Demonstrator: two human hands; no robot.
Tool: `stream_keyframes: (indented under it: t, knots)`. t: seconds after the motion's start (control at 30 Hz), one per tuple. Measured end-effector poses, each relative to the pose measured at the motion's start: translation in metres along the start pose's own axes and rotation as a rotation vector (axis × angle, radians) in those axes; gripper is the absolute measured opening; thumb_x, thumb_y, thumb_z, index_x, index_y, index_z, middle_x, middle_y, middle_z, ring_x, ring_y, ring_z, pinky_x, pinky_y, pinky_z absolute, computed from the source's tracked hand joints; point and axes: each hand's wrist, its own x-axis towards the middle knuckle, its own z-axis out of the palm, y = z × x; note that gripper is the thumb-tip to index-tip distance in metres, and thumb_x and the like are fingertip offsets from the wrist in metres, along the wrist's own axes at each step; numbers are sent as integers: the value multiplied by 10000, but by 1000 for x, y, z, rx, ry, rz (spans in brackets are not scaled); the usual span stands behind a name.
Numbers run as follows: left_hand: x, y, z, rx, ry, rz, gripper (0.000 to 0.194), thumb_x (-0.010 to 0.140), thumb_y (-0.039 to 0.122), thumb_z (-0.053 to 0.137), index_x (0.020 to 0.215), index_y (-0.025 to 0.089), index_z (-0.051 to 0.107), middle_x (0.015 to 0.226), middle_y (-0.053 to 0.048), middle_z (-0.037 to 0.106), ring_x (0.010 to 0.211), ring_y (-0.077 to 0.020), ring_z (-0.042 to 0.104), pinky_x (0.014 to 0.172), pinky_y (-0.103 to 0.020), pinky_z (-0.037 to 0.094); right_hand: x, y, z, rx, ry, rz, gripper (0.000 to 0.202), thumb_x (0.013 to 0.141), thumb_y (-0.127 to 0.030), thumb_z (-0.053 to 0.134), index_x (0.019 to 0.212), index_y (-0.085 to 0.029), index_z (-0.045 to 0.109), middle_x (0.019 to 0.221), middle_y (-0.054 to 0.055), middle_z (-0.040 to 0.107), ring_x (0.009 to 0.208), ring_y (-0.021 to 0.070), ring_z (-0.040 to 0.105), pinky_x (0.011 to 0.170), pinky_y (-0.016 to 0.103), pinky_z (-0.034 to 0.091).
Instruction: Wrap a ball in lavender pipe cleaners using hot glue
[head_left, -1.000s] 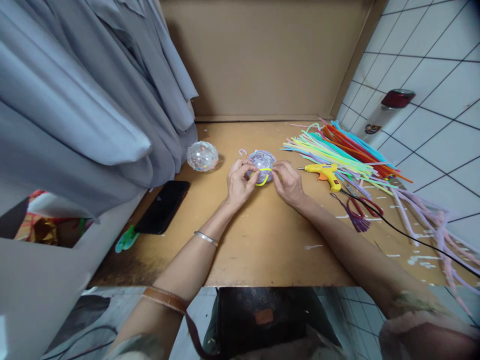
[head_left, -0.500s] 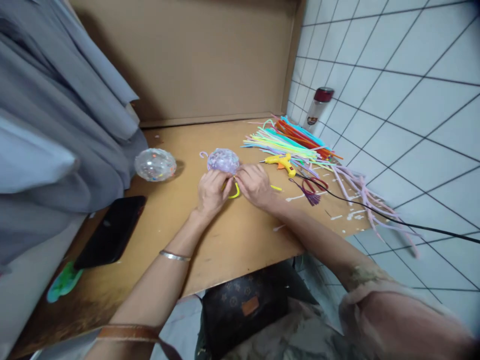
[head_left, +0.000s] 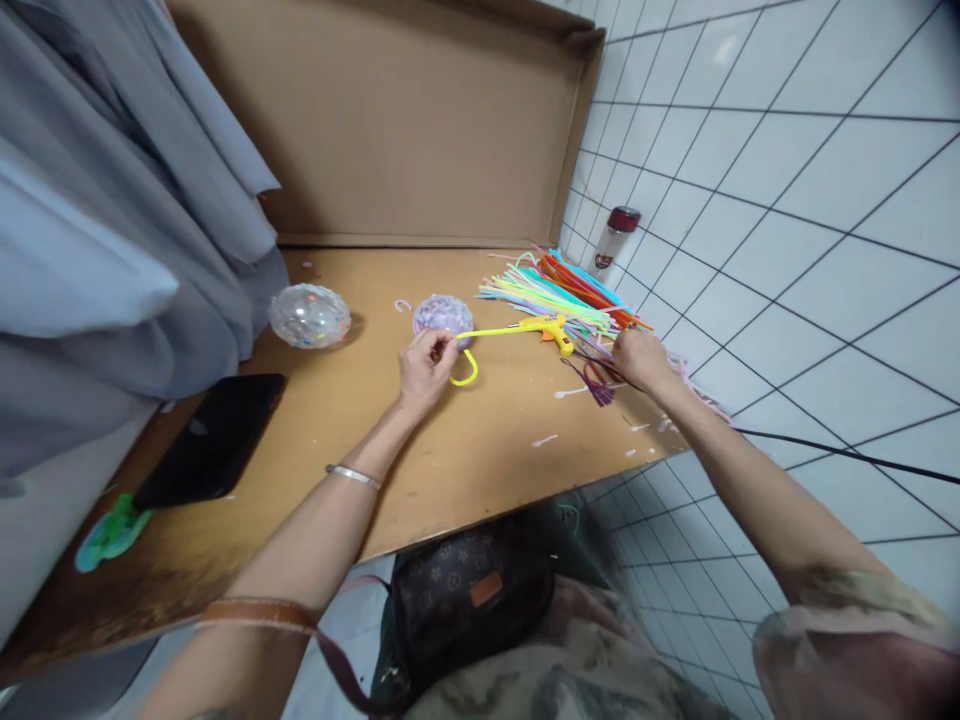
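My left hand (head_left: 429,370) is closed in a pinch on a yellow pipe cleaner (head_left: 491,332). One end of it runs straight right towards the tip of a yellow glue gun (head_left: 546,328); the other bends into a hook below my fingers. Just beyond this hand sits a purple-tinted, bumpy clear ball (head_left: 443,313), partly covered by it. My right hand (head_left: 639,358) is closed at the right of the table, by the red-handled scissors (head_left: 600,376) and the glue gun's black cord. What its curled fingers grip is hidden.
Colourful pipe cleaners (head_left: 559,290) lie in a pile at the back right, near a red-lidded bottle (head_left: 615,240). A clear ball (head_left: 310,316) and a black phone (head_left: 212,440) are on the left. Cardboard (head_left: 405,130) stands behind; a tiled wall (head_left: 787,250) rises right.
My right hand has left the yellow pipe cleaner and moved right to the scissors and cord. My left hand stays by the purple ball, still pinching the pipe cleaner. The view has shifted slightly.
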Motion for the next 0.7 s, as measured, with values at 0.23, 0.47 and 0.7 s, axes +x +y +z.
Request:
stream_keyframes:
  t: [0.23,0.47,0.7]
  knots:
    - [-1,-1,3,-99,-2,-94,213,825,384,608,749,188,642,685,-1,606,611,-117,483,610,-244,404,37,2,1,-94,-414,-55,303,879,-293,628,1032,-75,775,925,209,766,930,296,705,786,327,484]
    - [-1,-3,6,-179,10,-181,214,813,388,616,772,181,649,706,1,613,628,-114,495,618,-236,407,30,-5,5,-129,-389,-79,315,893,-276,594,1091,-84,747,1077,197,758,953,256,710,711,283,462]
    - [0,-4,4,-185,12,-175,147,820,314,617,771,179,648,707,-4,633,634,-117,515,630,-239,422,17,4,-18,-271,-273,-102,300,913,-261,580,1114,-81,712,1115,250,727,1085,315,669,963,444,407]
